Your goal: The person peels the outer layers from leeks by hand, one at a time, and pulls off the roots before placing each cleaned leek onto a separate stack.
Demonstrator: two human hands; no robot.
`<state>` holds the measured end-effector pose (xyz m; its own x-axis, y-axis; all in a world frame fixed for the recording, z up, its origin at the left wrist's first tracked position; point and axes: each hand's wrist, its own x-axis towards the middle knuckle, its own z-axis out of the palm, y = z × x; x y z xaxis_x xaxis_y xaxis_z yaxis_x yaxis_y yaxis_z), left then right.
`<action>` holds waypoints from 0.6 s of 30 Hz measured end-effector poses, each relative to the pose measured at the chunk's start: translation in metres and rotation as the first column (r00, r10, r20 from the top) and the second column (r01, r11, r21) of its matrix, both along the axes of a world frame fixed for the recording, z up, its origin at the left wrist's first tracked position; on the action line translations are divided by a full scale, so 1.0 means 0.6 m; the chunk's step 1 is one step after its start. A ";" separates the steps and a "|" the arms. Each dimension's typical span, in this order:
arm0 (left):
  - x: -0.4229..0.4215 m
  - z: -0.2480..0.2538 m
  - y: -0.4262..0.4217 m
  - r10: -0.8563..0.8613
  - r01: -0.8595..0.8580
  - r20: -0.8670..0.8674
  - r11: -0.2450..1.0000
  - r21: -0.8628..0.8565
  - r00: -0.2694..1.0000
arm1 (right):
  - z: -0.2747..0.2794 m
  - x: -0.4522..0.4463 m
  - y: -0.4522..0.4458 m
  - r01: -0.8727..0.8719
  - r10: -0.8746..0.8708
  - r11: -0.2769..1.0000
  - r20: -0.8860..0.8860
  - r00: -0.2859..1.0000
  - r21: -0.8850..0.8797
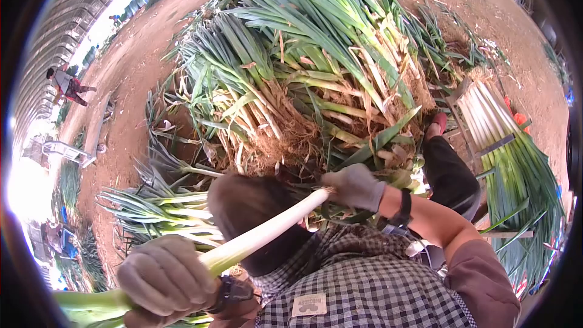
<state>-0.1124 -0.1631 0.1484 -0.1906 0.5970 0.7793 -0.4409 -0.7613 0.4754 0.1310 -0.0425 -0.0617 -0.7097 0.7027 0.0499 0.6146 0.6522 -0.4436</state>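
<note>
My left hand [165, 274], in a grey glove, is wrapped round the stalk of a leek [267, 237] in the lower left. The white shank slants up to the right across my lap, and its green part runs out past the left edge. My right hand [354, 186], also gloved, is closed at the root end of the same leek; its fingertips are partly hidden. Just beyond it lies a large heap of untrimmed leeks [358, 42] with tangled brown roots [273, 146]. More leeks with pale shanks [176, 215] lie beside my left knee.
At the right, a bundle of clean leeks [510, 146] lies on a rack, tied with a band [497, 145]. My leg [449, 173] stretches between heap and rack. A metal cart [70, 152] stands far left, and a person [70, 85] is on the dirt floor [136, 61].
</note>
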 end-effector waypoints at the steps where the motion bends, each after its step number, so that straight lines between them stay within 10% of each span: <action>1: -0.018 0.004 0.001 -0.011 0.011 -0.004 0.999 -0.037 1.000 | -0.034 0.029 0.033 0.139 -0.070 0.985 0.492 0.867 -0.104; 3: -0.059 0.026 0.005 -0.068 0.068 0.012 0.998 -0.019 0.998 | -0.205 0.168 0.074 0.096 -0.040 0.993 0.601 0.798 -0.063; 6: -0.101 0.004 0.043 -0.081 0.071 -0.058 0.984 -0.162 0.995 | -0.084 0.128 0.105 0.324 -0.282 0.940 0.291 0.914 -0.109; 11: -0.086 -0.154 0.185 0.222 -0.207 -0.010 0.891 -0.405 0.975 | -0.048 -0.094 0.269 0.231 -0.239 0.969 -0.096 0.966 -0.090; 15: -0.108 -0.205 0.215 0.275 -0.211 0.042 0.817 -0.537 0.960 | -0.128 -0.223 0.389 0.345 -0.350 0.935 -0.055 0.935 -0.085; 18: -0.114 -0.208 0.224 0.327 -0.229 0.061 0.772 -0.593 0.943 | -0.180 -0.264 0.459 0.321 -0.256 0.931 0.312 0.915 -0.174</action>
<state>-0.1807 -0.0288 0.0235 -0.5048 0.8231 0.2601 -0.3559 -0.4729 0.8060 -0.0271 0.2331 -0.1696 -0.4361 0.8492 -0.2978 0.8805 0.3343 -0.3360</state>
